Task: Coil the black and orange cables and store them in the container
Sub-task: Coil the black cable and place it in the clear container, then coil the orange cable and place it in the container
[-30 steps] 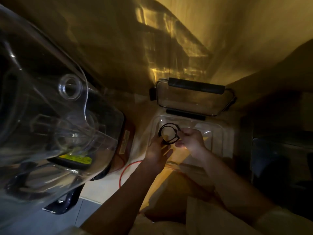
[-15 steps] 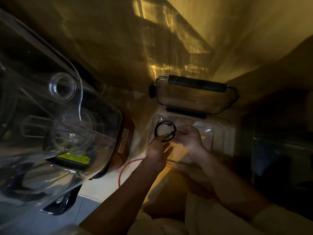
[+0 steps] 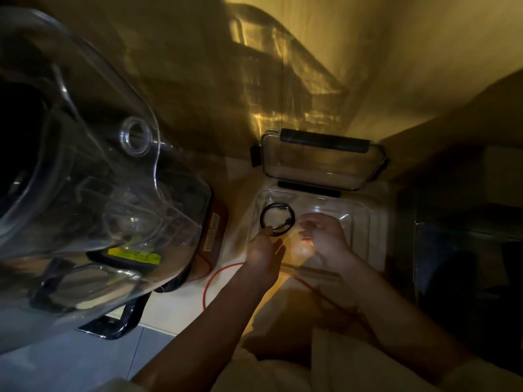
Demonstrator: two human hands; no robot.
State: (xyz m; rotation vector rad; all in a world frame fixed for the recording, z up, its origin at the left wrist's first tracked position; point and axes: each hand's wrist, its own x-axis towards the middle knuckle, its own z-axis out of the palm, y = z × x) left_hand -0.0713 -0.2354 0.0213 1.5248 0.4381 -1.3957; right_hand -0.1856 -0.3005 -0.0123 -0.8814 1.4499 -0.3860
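My left hand (image 3: 264, 250) pinches the coiled black cable (image 3: 277, 219), ring lying flat (no long axis) in the clear container's (image 3: 365, 219) left end. My right hand (image 3: 325, 239) hovers slack, holding nothing.

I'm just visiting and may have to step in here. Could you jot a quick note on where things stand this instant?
Left hand: pinches the near edge of the coiled black cable, setting it in the left part of the clear container.
Right hand: open, over the container, holding nothing.
Lid: open, standing behind the container.
Done: black cable coiled and nearly placed.
Left: release it, then coil the orange cable, which lies loose outside the container, and store it.
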